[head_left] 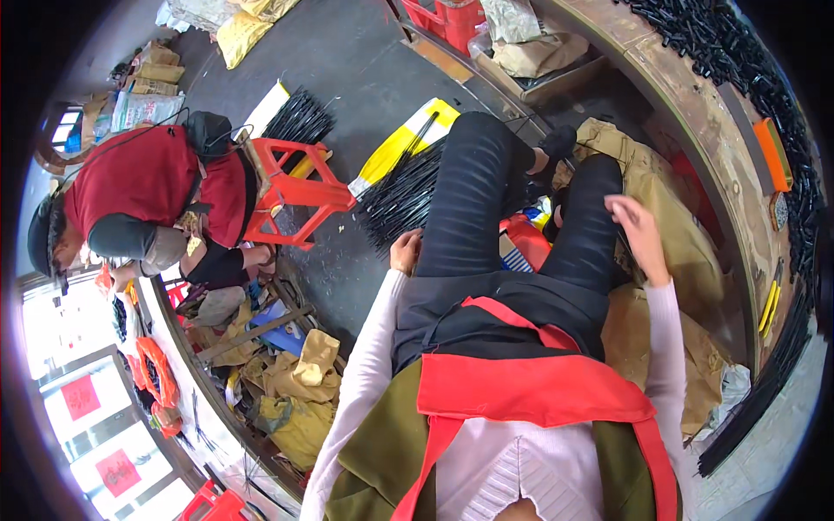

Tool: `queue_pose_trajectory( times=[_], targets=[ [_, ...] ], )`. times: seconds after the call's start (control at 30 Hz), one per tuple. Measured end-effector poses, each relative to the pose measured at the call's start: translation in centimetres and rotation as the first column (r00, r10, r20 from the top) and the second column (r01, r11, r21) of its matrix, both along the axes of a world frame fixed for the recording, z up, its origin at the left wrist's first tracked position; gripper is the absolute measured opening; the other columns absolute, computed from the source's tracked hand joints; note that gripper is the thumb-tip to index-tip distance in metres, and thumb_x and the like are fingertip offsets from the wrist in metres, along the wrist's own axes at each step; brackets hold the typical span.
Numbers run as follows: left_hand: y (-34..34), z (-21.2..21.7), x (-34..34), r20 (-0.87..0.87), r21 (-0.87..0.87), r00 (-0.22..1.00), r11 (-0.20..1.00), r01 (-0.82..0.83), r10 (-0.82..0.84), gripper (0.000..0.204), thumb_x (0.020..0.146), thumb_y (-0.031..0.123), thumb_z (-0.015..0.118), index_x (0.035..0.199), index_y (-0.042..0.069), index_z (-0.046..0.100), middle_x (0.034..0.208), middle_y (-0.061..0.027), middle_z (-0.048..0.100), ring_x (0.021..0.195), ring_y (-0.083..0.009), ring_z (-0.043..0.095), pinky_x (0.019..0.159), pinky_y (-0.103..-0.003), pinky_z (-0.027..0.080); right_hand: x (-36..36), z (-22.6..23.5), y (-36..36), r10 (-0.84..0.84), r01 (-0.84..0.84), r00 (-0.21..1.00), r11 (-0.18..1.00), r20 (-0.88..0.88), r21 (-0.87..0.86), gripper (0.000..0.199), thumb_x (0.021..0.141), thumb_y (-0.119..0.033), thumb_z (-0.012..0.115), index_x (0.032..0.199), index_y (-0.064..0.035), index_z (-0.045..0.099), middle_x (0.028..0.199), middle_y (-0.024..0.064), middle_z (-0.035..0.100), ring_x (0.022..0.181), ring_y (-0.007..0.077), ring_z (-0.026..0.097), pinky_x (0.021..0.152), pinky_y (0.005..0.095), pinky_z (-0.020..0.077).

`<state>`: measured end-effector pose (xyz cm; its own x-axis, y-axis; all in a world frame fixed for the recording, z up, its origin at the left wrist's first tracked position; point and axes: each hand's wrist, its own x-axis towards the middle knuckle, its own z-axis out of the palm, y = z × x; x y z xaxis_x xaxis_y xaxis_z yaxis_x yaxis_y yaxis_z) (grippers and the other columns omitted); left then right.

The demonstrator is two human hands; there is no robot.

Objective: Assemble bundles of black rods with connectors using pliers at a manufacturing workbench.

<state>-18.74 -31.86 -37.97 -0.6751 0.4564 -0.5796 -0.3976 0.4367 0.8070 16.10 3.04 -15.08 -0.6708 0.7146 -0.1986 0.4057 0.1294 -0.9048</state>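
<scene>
I am seated, and my left hand (405, 253) is beside my left thigh with its fingers curled. What it holds, if anything, is hidden. Just ahead of it lies a bundle of thin black rods (395, 204) on a yellow and white sack (408, 139). My right hand (638, 233) hovers at or rests on my right knee, fingers loosely bent and apart, with nothing visible in them; whether it touches the trousers is unclear. Brown paper sacking (673, 230) sits to its right. A red apron (530, 391) covers my lap's near side.
At left a person in dark red (130, 178) bends over a workbench (187, 365), near a red plastic stool (300, 195). A curved wooden bench (695, 113) at right carries many short black pieces (712, 43) and an orange box (771, 154). Crumpled sacks (300, 369) lie at lower left.
</scene>
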Motion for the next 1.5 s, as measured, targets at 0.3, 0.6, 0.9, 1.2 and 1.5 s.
queue_pose_trajectory(
  times=[0.3,0.6,0.9,1.2,1.5],
  targets=[
    [-0.4,-1.0,1.4,-0.237,0.078,0.906,0.923,0.377,-0.350,0.026,0.095,0.019,0.054,0.108,0.004,0.072,0.099,-0.0101,0.072,0.084,-0.0152,0.067,0.069,-0.030,0.051,-0.7,-3.1,-5.6,-0.301,0.050,0.939,0.605,0.169,0.795,0.012,0.085,-0.008,0.066,0.095,-0.0062,0.060,0.098,0.0124,0.053,0.099,0.0344,0.051,0.087,0.0409,0.0422],
    [-5.0,2.9,2.4,-0.311,-0.131,0.904,0.955,0.266,-0.295,0.026,0.094,0.019,0.055,0.107,0.004,0.072,0.098,-0.0114,0.072,0.083,-0.0185,0.067,0.069,-0.033,0.051,0.6,-6.7,-4.6,-0.392,0.477,0.878,0.674,-0.274,0.563,0.010,0.089,-0.011,0.065,0.091,-0.0017,0.065,0.094,0.0089,0.059,0.091,0.0253,0.056,0.085,0.0344,0.0437],
    [-8.4,4.1,-0.3,-0.363,-0.300,0.907,0.948,0.105,-0.215,0.026,0.093,0.019,0.056,0.106,0.004,0.072,0.097,-0.0126,0.072,0.083,-0.0218,0.067,0.069,-0.035,0.051,-0.6,-6.9,-3.5,-0.402,0.499,0.864,0.766,-0.302,0.405,0.006,0.086,-0.007,0.068,0.090,-0.0028,0.067,0.093,0.0078,0.060,0.092,0.0238,0.056,0.085,0.0338,0.0443],
    [-10.9,2.9,0.8,-0.373,-0.436,0.911,0.900,-0.007,-0.174,0.025,0.091,0.020,0.057,0.106,0.005,0.071,0.095,-0.0139,0.072,0.083,-0.0251,0.067,0.069,-0.037,0.051,-0.6,-7.4,-3.4,-0.402,0.508,0.856,0.767,-0.324,0.391,0.007,0.090,-0.009,0.066,0.092,-0.0025,0.066,0.092,0.0023,0.058,0.079,0.0122,0.049,0.069,0.0238,0.0378],
    [-11.4,7.1,0.9,-0.507,-0.575,0.833,0.807,-0.136,-0.220,0.025,0.090,0.020,0.058,0.105,0.005,0.071,0.094,-0.0152,0.071,0.083,-0.0285,0.067,0.070,-0.039,0.051,0.5,-6.8,-2.6,-0.344,0.464,0.878,0.780,-0.332,0.420,0.006,0.087,-0.007,0.067,0.090,-0.0025,0.065,0.091,0.0068,0.057,0.090,0.0214,0.056,0.081,0.0308,0.0436]
  ],
)
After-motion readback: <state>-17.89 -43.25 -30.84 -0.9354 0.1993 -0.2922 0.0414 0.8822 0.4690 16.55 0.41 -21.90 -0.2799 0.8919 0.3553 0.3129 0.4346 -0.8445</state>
